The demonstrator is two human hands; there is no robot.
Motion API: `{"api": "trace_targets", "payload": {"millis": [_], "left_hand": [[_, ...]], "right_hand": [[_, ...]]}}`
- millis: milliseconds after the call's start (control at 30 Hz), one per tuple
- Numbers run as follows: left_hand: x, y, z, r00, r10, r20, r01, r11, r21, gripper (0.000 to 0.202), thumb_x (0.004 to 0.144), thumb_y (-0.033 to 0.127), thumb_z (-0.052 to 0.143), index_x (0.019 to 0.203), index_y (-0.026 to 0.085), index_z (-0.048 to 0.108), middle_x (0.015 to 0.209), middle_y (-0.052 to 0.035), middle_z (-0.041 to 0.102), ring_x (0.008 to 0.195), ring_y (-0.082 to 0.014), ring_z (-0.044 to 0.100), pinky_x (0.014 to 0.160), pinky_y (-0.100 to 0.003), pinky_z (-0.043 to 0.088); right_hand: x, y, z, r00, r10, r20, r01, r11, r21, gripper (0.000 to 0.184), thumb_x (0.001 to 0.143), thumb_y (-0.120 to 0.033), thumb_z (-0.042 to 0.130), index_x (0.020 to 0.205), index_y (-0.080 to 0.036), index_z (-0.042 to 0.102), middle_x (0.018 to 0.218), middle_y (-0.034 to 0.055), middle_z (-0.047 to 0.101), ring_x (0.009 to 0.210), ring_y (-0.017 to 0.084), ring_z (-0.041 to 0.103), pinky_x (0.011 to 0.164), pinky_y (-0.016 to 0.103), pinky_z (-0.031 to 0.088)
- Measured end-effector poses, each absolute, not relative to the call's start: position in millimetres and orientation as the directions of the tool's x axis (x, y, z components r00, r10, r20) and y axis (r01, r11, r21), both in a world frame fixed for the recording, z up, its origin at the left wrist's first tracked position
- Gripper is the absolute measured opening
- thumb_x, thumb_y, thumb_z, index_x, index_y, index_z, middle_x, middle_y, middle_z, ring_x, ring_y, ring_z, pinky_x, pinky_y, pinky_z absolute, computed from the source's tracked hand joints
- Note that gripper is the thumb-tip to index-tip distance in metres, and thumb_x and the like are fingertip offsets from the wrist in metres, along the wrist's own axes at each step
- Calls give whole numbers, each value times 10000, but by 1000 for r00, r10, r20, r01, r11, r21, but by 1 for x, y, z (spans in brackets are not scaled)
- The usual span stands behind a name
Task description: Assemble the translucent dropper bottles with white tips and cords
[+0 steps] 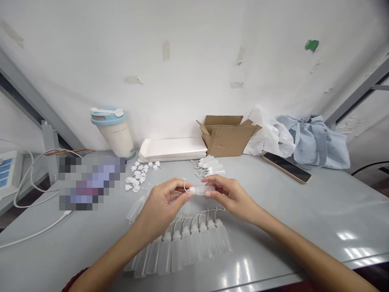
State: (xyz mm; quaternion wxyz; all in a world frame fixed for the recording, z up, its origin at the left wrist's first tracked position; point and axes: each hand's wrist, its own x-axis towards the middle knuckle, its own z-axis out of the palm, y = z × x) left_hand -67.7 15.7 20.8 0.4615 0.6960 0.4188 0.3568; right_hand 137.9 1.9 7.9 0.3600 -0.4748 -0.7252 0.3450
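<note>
Forearms (304,247) converge | left hand (164,202): pinching cap (192,190) | right hand (230,194): pinching bottle (201,190)

White wall (197,81) behind grey tabletop (273,202)

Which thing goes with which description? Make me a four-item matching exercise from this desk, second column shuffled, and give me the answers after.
Column one:
1. cardboard box
2. travel cup
3. smartphone
4. translucent bottle with a thin tube

Column two:
A. held between left hand and right hand
B. brown, flaps open
C. whitish, with a blue lid
D. flat and black, tan-edged

Pairs: 1-B, 2-C, 3-D, 4-A
</note>
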Motion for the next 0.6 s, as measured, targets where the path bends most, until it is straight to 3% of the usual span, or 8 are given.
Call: {"api": "trace_targets", "payload": {"millis": [133,267,400,467,600], "left_hand": [[-67,16,21,428,893,136,210,-245,946,103,793,243,579,833,177,647,890,-27,642,844,-162,610,789,-273,515],[-66,17,20,454,878,152,203,-268,942,94,788,213,578,811,167,656,899,-45,652,862,-174,614,792,-278,514],[-66,17,22,433,886,164,222,-281,934,119,784,260,592,796,176,675,882,-43,669,833,-181,619,733,-262,512],[-66,17,23,417,901,119,287,-254,924,192,807,327,571,749,177,676,802,-37,676,765,-178,625,684,-260,505],[-66,17,21,457,883,-110,413,-101,905,400,860,451,466,653,153,636,589,-26,644,568,-158,618,564,-254,497]], "right_hand": [[137,0,10,-289,940,180,389,287,-875,196,893,-332,481,995,-177,544,703,0,571,638,122,518,575,242,390],[135,-1,13,-312,946,87,351,200,-915,196,914,-367,436,942,-185,504,608,-27,556,511,86,440,483,209,321],[134,-1,12,-305,952,12,238,89,-967,219,914,-408,423,913,-193,471,565,-50,504,463,72,396,443,195,288],[133,-1,11,-306,952,7,198,71,-978,222,910,-414,429,917,-194,463,571,-52,503,453,67,383,438,193,284],[132,-2,10,-285,958,37,224,105,-969,198,911,-397,436,927,-201,463,580,-53,511,463,67,394,446,190,292]]}}
